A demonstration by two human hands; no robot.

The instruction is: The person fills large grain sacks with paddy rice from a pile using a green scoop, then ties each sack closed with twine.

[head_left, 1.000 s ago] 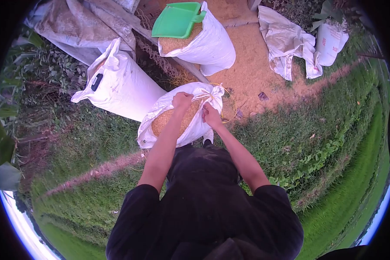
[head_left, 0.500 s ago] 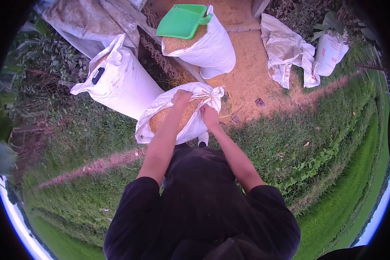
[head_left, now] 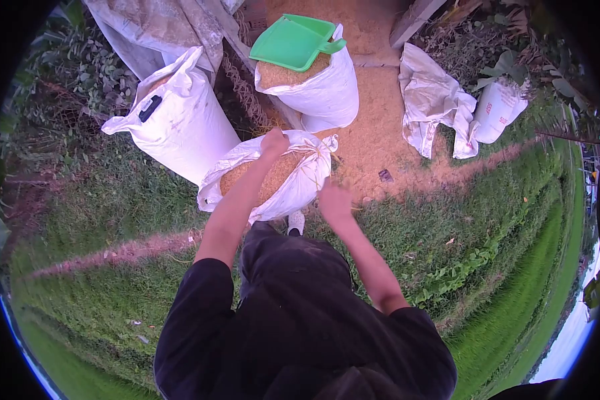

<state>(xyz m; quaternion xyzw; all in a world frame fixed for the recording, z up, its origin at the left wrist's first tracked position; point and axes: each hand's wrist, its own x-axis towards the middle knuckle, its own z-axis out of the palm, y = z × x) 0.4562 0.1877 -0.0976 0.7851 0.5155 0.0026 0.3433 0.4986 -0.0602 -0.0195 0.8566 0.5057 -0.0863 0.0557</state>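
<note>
An open white woven sack point(head_left: 292, 200) filled with golden-brown grain or husks point(head_left: 273, 175) stands in front of my legs. My left hand point(head_left: 275, 143) reaches across its mouth, fingers closed on the far rim. At the sack's right side my right hand point(head_left: 335, 203) is closed and slightly blurred, a little apart from the gathered corner. Thin yellow twine point(head_left: 317, 163) runs from that corner toward the right hand, and a short end shows beyond the fist.
Behind stands another full sack point(head_left: 330, 93) with a green dustpan point(head_left: 293, 43) on top. A tall white sack point(head_left: 187, 123) with a black object point(head_left: 151, 109) is at left. Crumpled sacking point(head_left: 433, 100) and a printed sack point(head_left: 499, 113) lie right. Spilled grain point(head_left: 377, 120) covers the ground.
My right hand has moved from the sack's gathered corner, down and to the right, away from the cloth. My left hand stays on the far rim. The view has shifted slightly.
</note>
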